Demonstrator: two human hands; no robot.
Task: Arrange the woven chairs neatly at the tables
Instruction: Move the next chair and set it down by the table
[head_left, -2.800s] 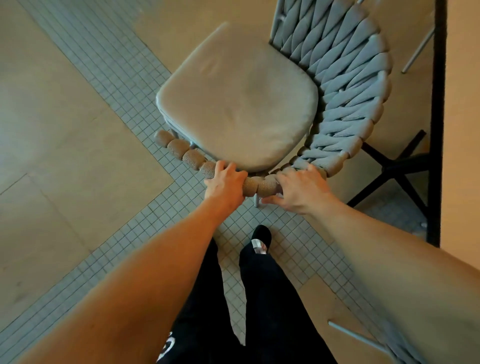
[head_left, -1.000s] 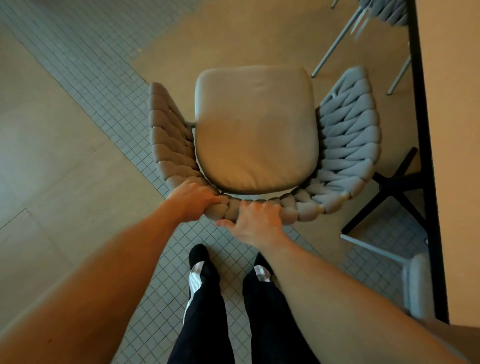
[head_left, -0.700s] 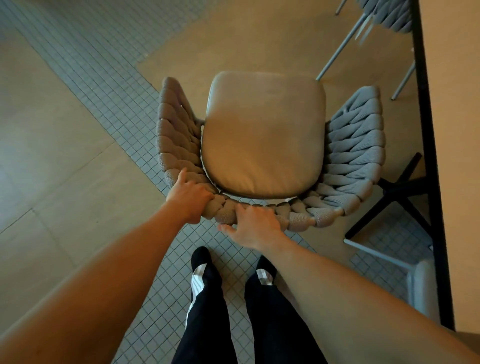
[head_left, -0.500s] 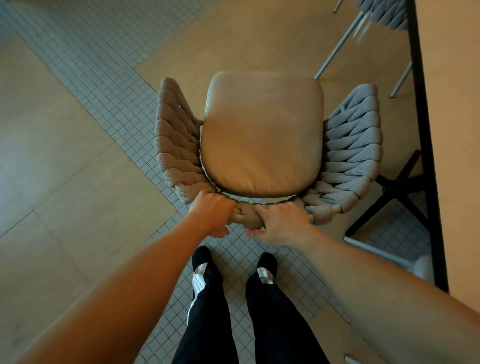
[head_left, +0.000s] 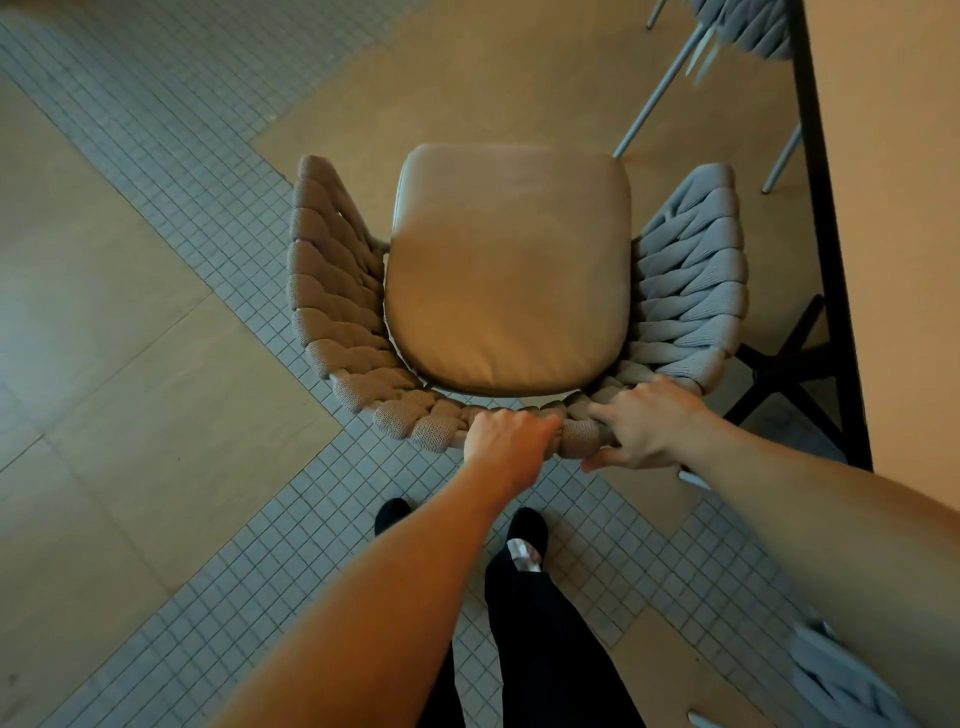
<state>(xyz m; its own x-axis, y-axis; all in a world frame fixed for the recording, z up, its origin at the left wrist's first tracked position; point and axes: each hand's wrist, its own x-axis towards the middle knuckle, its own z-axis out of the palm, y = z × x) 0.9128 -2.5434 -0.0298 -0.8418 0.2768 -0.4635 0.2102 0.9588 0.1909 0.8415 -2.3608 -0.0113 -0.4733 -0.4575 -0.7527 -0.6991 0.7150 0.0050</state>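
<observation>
— Since a moment ago your left hand (head_left: 506, 439) has slid rightward along the grey woven rope chair (head_left: 511, 291)'s back rim, fingers curled over it.
— And your right hand (head_left: 641, 426)?
— It pinches the rim too; the chair stands beside the tan surface (head_left: 893, 208), not tucked in.

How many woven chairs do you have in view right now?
3. One chair in the centre, gripped by the left hand and right hand; one partly cut off at top right beside the table; one at bottom right. Others may be out of frame.
</observation>
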